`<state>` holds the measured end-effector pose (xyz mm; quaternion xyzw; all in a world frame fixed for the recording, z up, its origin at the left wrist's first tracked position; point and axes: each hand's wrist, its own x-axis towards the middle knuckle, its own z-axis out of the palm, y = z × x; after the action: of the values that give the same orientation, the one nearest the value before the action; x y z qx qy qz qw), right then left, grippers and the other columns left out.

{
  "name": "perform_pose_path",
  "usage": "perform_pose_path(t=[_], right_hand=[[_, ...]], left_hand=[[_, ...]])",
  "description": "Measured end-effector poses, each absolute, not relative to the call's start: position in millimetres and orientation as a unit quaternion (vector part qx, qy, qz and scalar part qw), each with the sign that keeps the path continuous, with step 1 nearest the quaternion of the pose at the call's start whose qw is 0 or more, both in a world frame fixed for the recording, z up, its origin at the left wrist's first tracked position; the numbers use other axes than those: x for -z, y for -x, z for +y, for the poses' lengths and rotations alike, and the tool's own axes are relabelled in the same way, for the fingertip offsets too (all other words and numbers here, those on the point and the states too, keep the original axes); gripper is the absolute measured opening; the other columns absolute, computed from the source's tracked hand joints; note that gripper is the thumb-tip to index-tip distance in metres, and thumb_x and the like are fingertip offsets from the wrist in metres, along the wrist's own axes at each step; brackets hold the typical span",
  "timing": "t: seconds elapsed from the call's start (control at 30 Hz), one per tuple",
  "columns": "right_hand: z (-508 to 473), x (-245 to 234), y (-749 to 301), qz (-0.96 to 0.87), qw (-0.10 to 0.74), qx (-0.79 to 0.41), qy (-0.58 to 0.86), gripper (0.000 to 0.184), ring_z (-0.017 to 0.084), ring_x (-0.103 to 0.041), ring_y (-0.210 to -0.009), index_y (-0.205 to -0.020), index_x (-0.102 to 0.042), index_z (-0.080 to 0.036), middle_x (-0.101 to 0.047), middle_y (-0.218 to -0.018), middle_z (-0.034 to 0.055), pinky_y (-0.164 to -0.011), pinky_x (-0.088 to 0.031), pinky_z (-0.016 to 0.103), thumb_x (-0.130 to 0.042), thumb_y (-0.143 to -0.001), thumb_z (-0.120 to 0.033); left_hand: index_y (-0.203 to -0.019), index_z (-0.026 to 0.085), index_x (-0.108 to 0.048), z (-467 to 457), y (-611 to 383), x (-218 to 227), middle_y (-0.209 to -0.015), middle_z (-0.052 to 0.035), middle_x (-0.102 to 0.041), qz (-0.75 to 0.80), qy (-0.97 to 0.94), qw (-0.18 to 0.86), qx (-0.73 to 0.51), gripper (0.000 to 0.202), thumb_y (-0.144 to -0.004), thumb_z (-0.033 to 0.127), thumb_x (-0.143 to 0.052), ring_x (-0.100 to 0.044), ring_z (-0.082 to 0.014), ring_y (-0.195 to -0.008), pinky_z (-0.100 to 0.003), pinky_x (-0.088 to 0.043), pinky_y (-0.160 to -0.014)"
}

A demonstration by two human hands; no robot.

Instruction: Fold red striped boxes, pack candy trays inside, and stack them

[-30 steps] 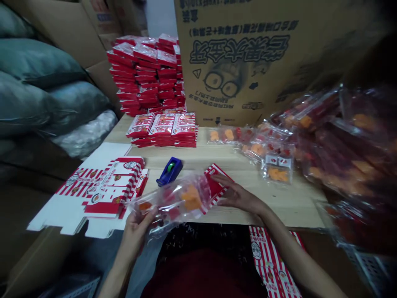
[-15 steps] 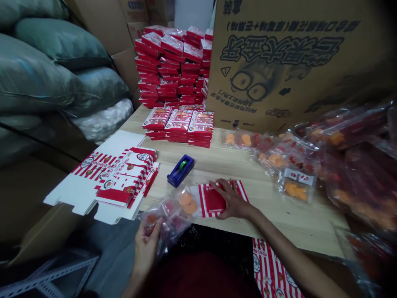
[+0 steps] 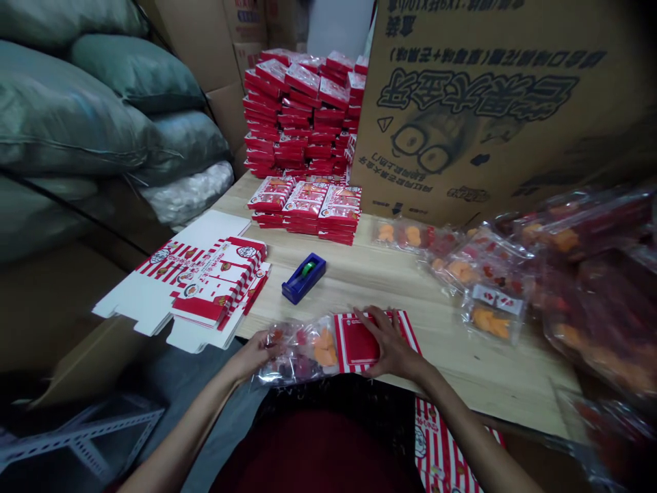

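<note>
The left hand (image 3: 254, 357) curls over the end of a clear plastic bag of orange and red sweets (image 3: 300, 359), its thumb and fingers seeming to pinch the film. The right hand (image 3: 393, 344) is spread, fingers apart, pressing down on a red-and-white striped box (image 3: 358, 344) that lies flat on the wooden counter (image 3: 436, 363) near its front edge, with the bag touching the box's left side. The bag looks light, soft and slippery, and the sweets inside would likely shift, so the flat film around them seems the safest place to hold it. The box looks like thin, light card that could dent under a hard push, so an open palm or a hold by its edges should suit it. Just beyond the hands sits a blue tape dispenser (image 3: 304, 277). To the left lies a white, unfolded card blank (image 3: 154, 291) with a striped printed box (image 3: 220, 281) on top of it. Farther back rise stacks of red boxes (image 3: 300, 116). To the right lie more bags of sweets (image 3: 493, 315), before a large cardboard carton (image 3: 477, 109). Grey sacks (image 3: 87, 116) are heaped at the far left.
</note>
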<state>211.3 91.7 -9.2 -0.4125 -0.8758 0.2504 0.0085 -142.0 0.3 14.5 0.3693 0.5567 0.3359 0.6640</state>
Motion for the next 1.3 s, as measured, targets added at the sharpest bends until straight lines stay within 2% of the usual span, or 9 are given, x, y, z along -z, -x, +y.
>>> perform_pose_path(t=[0.13, 0.27, 0.47, 0.6, 0.73, 0.93, 1.03, 1.13, 1.3], right_hand=[[89.3, 11.0, -210.3, -0.873, -0.012, -0.261, 0.413, 0.141, 0.044, -0.011, -0.157, -0.165, -0.013, -0.029, -0.025, -0.165, 0.0189, -0.120, 0.016, 0.064, -0.090, -0.051, -0.057], [84.6, 12.5, -209.6, -0.871, -0.008, -0.267, 0.412, 0.134, 0.044, -0.011, -0.158, -0.165, -0.019, -0.028, -0.025, -0.166, 0.0199, -0.120, 0.017, 0.064, -0.088, -0.053, -0.057], [72.7, 13.2, -205.4, -0.864, 0.021, -0.261, 0.430, 0.133, 0.041, -0.015, -0.157, -0.165, -0.017, -0.026, -0.028, -0.163, 0.0201, -0.122, 0.015, 0.062, -0.086, -0.054, -0.051], [68.6, 16.0, -202.7, -0.857, 0.027, -0.259, 0.444, 0.134, 0.044, -0.014, -0.157, -0.165, -0.015, -0.027, -0.027, -0.163, 0.0195, -0.122, 0.014, 0.064, -0.086, -0.054, -0.049], [66.5, 18.6, -201.1, -0.856, 0.038, -0.251, 0.451, 0.137, 0.045, -0.019, -0.155, -0.165, -0.007, -0.029, -0.028, -0.162, 0.0190, -0.121, 0.014, 0.065, -0.086, -0.055, -0.047], [66.4, 20.0, -203.4, -0.865, 0.036, -0.248, 0.434, 0.137, 0.043, -0.017, -0.156, -0.165, -0.005, -0.031, -0.025, -0.162, 0.0185, -0.121, 0.015, 0.065, -0.088, -0.057, -0.047], [66.5, 21.6, -208.5, -0.865, 0.048, -0.239, 0.439, 0.135, 0.042, -0.018, -0.156, -0.164, -0.005, -0.032, -0.024, -0.162, 0.0175, -0.123, 0.011, 0.065, -0.087, -0.059, -0.046], [65.5, 21.4, -213.6, -0.863, 0.058, -0.217, 0.452, 0.134, 0.044, -0.018, -0.156, -0.164, -0.005, -0.032, -0.026, -0.160, 0.0179, -0.124, 0.006, 0.065, -0.087, -0.059, -0.045], [63.8, 13.1, -214.9, -0.876, 0.056, -0.184, 0.442, 0.135, 0.045, -0.025, -0.153, -0.165, -0.001, -0.029, -0.031, -0.156, 0.0207, -0.123, 0.006, 0.067, -0.085, -0.061, -0.046]], left_hand=[[-0.090, 0.012, -0.074, 19.1, 130.3, -9.6, -0.076, -0.0053, -0.070, 0.530, -0.423, 0.673, -0.295, 0.039, -0.074, 0.046, -0.082, -0.056, -0.0133, -0.061, -0.024, -0.044, -0.055], [-0.086, 0.014, -0.072, 36.1, 129.2, -12.3, -0.072, -0.0033, -0.067, 0.516, -0.456, 0.671, -0.274, 0.028, -0.075, 0.039, -0.079, -0.052, -0.0123, -0.059, -0.024, -0.043, -0.056], [-0.073, 0.017, -0.072, 53.4, 154.6, -35.6, -0.058, 0.0003, -0.062, 0.533, -0.508, 0.640, -0.219, 0.010, -0.073, 0.027, -0.075, -0.047, -0.0129, -0.053, -0.024, -0.036, -0.053], [-0.059, 0.018, -0.065, 62.0, 162.8, -44.1, -0.053, -0.0001, -0.060, 0.544, -0.538, 0.616, -0.187, 0.012, -0.069, 0.023, -0.070, -0.045, -0.0135, -0.051, -0.025, -0.036, -0.052], [-0.064, 0.019, -0.067, 71.6, 166.2, -41.2, -0.054, 0.0015, -0.059, 0.536, -0.545, 0.618, -0.183, 0.002, -0.065, 0.018, -0.065, -0.046, -0.0132, -0.051, -0.024, -0.036, -0.051], [-0.064, 0.017, -0.072, 105.5, 162.0, -31.6, -0.053, 0.0016, -0.060, 0.485, -0.548, 0.668, -0.140, 0.010, -0.059, 0.010, -0.066, -0.051, -0.0135, -0.048, -0.024, -0.040, -0.049], [-0.083, 0.015, -0.077, 112.1, 155.0, -26.6, -0.064, -0.0008, -0.068, 0.474, -0.533, 0.684, -0.155, 0.018, -0.065, 0.018, -0.075, -0.054, -0.0132, -0.051, -0.024, -0.043, -0.051], [-0.100, 0.014, -0.074, 101.3, 145.4, -17.6, -0.078, -0.0037, -0.072, 0.477, -0.508, 0.691, -0.192, 0.035, -0.069, 0.030, -0.081, -0.059, -0.0135, -0.058, -0.024, -0.045, -0.054], [-0.079, 0.013, -0.069, 79.8, 140.4, -3.3, -0.068, -0.0028, -0.067, 0.486, -0.481, 0.698, -0.216, 0.029, -0.065, 0.033, -0.085, -0.057, -0.0129, -0.056, -0.025, -0.045, -0.055]])
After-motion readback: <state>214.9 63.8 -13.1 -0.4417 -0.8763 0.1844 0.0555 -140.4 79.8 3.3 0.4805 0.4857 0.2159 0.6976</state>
